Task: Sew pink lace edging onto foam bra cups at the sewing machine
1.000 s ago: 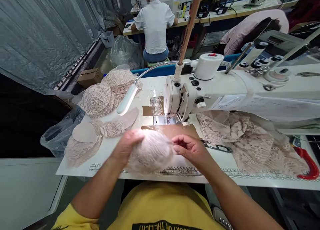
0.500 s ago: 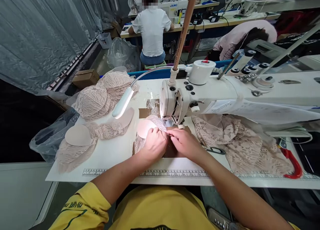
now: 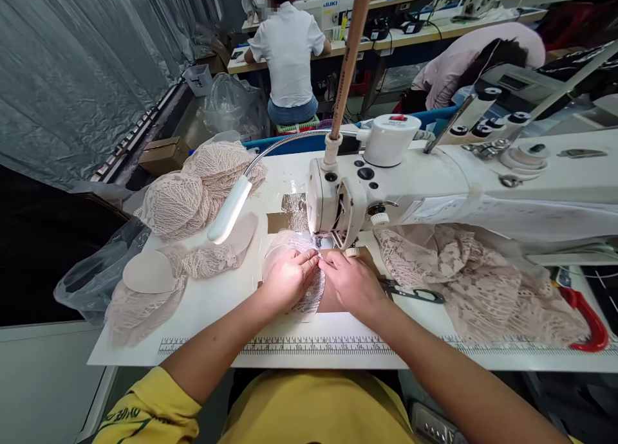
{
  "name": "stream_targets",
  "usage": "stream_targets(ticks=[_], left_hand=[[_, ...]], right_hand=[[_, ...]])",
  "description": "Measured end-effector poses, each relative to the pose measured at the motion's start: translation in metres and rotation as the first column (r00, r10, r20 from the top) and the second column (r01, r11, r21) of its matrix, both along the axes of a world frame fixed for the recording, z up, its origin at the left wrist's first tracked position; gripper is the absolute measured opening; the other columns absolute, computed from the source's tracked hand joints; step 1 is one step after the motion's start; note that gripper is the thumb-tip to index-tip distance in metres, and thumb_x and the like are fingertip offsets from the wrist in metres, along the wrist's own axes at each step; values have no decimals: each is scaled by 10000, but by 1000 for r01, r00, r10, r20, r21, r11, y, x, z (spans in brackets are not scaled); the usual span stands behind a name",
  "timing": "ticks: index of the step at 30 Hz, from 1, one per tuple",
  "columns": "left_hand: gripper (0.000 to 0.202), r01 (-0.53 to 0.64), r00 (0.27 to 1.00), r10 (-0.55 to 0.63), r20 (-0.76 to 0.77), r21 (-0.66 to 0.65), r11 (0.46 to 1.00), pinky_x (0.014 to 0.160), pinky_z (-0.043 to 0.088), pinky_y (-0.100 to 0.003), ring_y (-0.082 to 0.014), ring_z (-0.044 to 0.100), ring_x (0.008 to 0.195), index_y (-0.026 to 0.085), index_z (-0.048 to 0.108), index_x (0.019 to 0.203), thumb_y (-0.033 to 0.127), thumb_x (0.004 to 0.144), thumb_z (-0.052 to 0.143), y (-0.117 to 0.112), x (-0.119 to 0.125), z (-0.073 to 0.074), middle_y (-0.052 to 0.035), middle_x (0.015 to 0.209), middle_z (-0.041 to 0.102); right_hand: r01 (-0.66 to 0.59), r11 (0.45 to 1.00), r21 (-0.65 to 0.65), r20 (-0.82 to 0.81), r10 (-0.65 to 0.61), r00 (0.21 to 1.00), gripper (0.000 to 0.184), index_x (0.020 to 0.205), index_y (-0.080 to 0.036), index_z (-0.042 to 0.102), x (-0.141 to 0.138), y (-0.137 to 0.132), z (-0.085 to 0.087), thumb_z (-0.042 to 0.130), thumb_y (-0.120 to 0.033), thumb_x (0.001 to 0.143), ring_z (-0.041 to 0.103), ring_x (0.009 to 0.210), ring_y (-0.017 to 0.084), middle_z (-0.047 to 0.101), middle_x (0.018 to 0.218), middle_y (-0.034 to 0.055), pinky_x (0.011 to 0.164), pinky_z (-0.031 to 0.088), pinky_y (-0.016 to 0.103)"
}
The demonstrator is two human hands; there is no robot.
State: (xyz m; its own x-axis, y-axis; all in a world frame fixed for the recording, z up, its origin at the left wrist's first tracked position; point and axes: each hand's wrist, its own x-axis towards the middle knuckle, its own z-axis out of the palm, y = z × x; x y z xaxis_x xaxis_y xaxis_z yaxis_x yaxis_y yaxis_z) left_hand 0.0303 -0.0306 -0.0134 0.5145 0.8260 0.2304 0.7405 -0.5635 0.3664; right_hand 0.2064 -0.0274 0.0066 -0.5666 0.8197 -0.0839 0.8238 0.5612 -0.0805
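Item: lace cup (image 3: 309,297), flat on the counter (image 3: 217,312), far edge under the foot of the sewing machine (image 3: 338,196).
My left hand (image 3: 288,278): fingers loosely spread, pressing the lace down.
My right hand (image 3: 355,283): fingers curled, tips pinching the edge just beside the needle.
Step, as I judge it: lining up the seam.
Next move calls for a flat, even feed.
Near right: scissors (image 3: 410,294).
Far left: stacked cups (image 3: 193,193).

Grey plastic-sheet wall (image 3: 72,64) left, long workbenches (image 3: 386,42) (sewing machines (image 3: 331,3) atop) behind.
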Motion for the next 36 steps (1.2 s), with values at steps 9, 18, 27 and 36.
stream_targets(ticks=[9,18,27,36], left_hand=[[349,11,999,-10,-36,36,999,793,527,-404,-226,616,887,135,646,1108,242,969,344,24,-6,-5,-136,1189,645],[305,60,998,-59,-20,58,997,767,490,-364,-212,578,861,147,644,1051,235,969,363,31,-8,-6,-112,1094,671],[326,-44,998,47,-38,76,996,806,472,-382,-230,543,914,149,614,1184,208,942,404,32,-10,-10,-118,1180,641],[408,-147,959,155,-239,48,988,945,402,-530,-372,383,1272,164,520,1301,268,918,427,20,-10,6,-129,1363,510]], right_hand=[[124,992,-25,-45,-125,991,463,1278,-223,586,-7,10,1,426,-86,866,565,868,209,619,1146,104,669,386,312],[59,994,97,-92,-50,995,483,1224,-177,622,-5,7,-4,442,-11,808,547,806,198,653,1007,105,638,364,315],[61,988,139,-133,-43,990,497,1226,-212,625,-1,6,-15,444,-18,806,520,755,175,634,952,69,609,333,294],[79,980,184,-186,-45,982,443,1230,-197,625,1,5,-28,399,-79,868,566,805,196,657,1032,67,663,397,309]])
